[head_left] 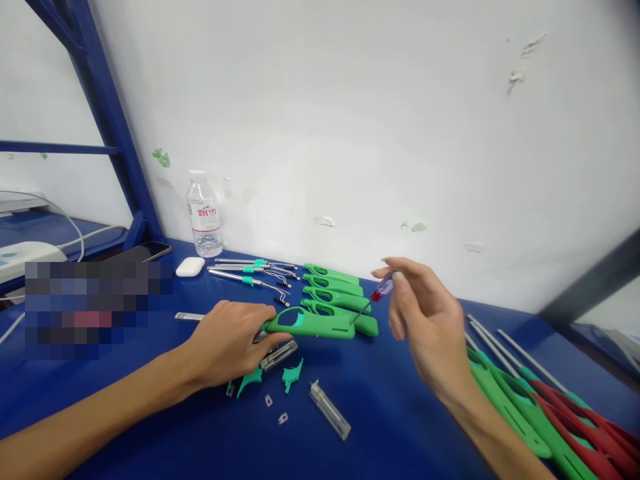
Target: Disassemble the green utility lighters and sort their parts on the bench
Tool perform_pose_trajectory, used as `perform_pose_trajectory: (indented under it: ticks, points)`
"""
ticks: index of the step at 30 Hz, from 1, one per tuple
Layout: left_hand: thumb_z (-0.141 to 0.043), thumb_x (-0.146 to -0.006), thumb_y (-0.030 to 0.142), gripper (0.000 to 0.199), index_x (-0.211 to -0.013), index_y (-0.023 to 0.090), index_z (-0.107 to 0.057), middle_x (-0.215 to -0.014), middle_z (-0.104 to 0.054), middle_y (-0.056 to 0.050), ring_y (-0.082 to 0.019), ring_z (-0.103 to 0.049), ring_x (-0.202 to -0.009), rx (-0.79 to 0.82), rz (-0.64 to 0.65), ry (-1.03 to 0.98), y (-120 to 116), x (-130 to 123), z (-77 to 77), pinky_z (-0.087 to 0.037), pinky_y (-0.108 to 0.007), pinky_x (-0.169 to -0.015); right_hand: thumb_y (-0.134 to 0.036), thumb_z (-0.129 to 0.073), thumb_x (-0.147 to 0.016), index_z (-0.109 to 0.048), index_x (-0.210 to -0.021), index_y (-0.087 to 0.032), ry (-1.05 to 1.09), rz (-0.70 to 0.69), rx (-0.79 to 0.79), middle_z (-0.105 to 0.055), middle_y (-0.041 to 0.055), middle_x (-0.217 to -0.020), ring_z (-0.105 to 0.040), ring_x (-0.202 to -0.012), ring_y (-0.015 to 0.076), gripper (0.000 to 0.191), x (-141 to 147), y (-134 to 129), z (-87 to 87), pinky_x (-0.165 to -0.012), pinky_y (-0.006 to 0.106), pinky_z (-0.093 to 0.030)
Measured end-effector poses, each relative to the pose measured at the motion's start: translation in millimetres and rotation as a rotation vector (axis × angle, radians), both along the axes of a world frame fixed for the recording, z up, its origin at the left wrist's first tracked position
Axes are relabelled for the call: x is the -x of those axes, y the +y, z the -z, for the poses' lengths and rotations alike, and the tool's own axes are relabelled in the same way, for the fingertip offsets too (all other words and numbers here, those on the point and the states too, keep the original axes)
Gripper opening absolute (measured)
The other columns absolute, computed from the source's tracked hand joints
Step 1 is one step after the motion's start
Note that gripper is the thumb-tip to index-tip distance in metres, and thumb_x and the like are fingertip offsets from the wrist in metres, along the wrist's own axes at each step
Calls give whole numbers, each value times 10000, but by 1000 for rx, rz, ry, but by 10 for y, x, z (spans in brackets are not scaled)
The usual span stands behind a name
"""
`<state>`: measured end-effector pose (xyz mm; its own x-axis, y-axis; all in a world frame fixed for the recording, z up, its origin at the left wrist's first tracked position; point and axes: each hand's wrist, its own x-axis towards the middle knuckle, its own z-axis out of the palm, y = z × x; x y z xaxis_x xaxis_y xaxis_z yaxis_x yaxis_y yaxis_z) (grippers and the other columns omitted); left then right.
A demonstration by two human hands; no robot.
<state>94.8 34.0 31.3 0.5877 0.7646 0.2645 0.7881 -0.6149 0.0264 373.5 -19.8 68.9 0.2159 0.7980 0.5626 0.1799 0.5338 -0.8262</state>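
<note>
My left hand (240, 337) is closed around the front end of a green utility lighter (320, 325), which lies level above the table. A flat metal tube end (188, 316) shows to the left of this hand. In my right hand (425, 320), thumb and fingers pinch the see-through purple-and-red handle of a screwdriver (384, 285). Its thin shaft slants down-left to the lighter's rear end; whether the tip touches is hard to tell. Under my left hand lie transparent fuel tanks (330, 409) and teal triggers (292, 375). Two small pale clips (283, 419) lie nearer me.
Several green handle shells (333, 281) lie stacked behind the held lighter. Metal lighter tubes with wires (250, 270), a white earphone case (191, 267) and a water bottle (204, 217) stand along the wall. Green and red lighters (565, 413) lie at the right.
</note>
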Motion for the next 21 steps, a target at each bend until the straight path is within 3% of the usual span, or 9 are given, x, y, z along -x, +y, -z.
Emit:
perform_pose_trajectory:
  ticks: [2,5,6,10,11,15,17,19,21]
  points:
    - [-469,-1023,600,443,-837,226,-617,-765,-744,-17,-233,-691,-682,-1,0,2,3,-7,-8,-270,-324,-573,-469,-639,-1039,-713,-1176,-301,-12,-11,-8,-695,14,-1043,-411,-457,41,229,8,-5,-3,-438,244,-377]
    - [-470,-1024,595,436,-859,227,-634,-782,-752,-17,-239,-698,-697,1,0,2,4,-14,-24,-287,-330,-580,-450,-763,-959,-723,-1057,-276,0,9,-15,-594,-42,-709,-408,-487,74,204,14,-13,-4,-443,229,-321]
    - [-469,-1024,596,437,-862,227,-638,-784,-754,-17,-238,-698,-697,1,0,1,3,-15,-29,-292,-332,-581,-441,-794,-933,-724,-1040,-275,3,25,-18,-579,-48,-684,-404,-487,77,209,14,-14,-4,-434,227,-306]
    - [-474,-1022,595,437,-857,225,-640,-780,-754,-15,-230,-697,-693,2,-3,-4,0,-16,-35,-306,-335,-581,-470,-672,-1013,-713,-1187,-295,-21,63,-37,-708,26,-1069,-400,-454,54,250,11,-5,-5,-414,246,-376]
    - [-475,-1022,594,436,-861,225,-641,-783,-754,-14,-232,-700,-699,5,-3,-4,-1,-16,-34,-308,-335,-583,-479,-629,-1037,-707,-1212,-295,-27,61,-34,-707,31,-1078,-406,-455,57,266,9,-2,-3,-424,253,-401]
    - [-468,-1025,593,439,-859,222,-634,-780,-749,-15,-246,-706,-708,15,-5,-2,-3,-11,-26,-305,-336,-586,-485,-719,-985,-718,-1105,-284,-27,55,-15,-583,-43,-675,-437,-492,97,234,2,3,12,-446,237,-374]
    - [-469,-1025,591,438,-859,221,-632,-789,-751,-18,-249,-706,-713,17,-7,-5,-2,-5,-22,-311,-336,-590,-467,-770,-950,-716,-1087,-293,-23,72,-21,-621,-36,-741,-422,-489,82,227,1,0,15,-433,232,-345]
    - [-472,-1023,596,435,-878,221,-638,-807,-756,-20,-254,-712,-734,19,-8,-9,0,-1,-20,-320,-337,-598,-467,-721,-987,-712,-1144,-312,-18,79,-32,-697,-1,-987,-406,-469,53,221,1,-6,13,-423,239,-357]
    - [-473,-1022,601,435,-894,221,-643,-817,-759,-20,-257,-717,-752,22,-8,-13,2,2,-19,-325,-337,-604,-476,-644,-1035,-703,-1201,-328,-24,64,-36,-704,11,-1059,-418,-463,51,230,2,-11,7,-425,247,-382]
